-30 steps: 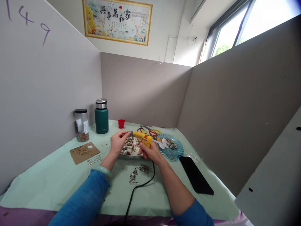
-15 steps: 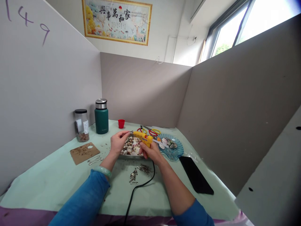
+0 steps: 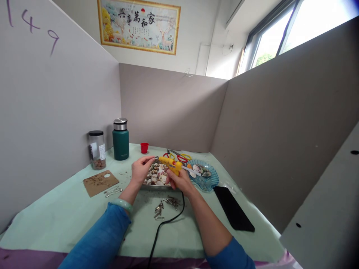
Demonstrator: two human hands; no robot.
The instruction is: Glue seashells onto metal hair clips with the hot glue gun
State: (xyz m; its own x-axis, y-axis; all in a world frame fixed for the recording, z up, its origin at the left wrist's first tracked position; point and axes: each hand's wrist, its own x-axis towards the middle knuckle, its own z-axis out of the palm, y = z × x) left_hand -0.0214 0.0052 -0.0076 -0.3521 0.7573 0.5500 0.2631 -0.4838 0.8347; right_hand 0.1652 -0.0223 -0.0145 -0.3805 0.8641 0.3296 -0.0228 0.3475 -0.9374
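Note:
My right hand [image 3: 179, 179] is wrapped round the handle of a yellow hot glue gun [image 3: 170, 163], with a pale glue stick [image 3: 192, 170] poking out of its back end. The gun's nozzle points left, toward the fingertips of my left hand [image 3: 140, 170]. Those fingers are pinched together at the nozzle; whatever they hold is too small to make out. Below both hands lies a metal tray [image 3: 157, 187] full of seashells [image 3: 158, 173]. From the gun a black cord [image 3: 168, 221] runs down to the table's front edge.
Several small metal pins [image 3: 159, 209] lie before the tray. On the right are a blue shell-shaped dish [image 3: 214, 179] and a black phone-like slab [image 3: 234, 209]. Scissors [image 3: 182, 158] and a red cup [image 3: 144, 148] stand behind. Leftward are a green bottle [image 3: 120, 144], a jar [image 3: 97, 149] and brown card [image 3: 98, 184].

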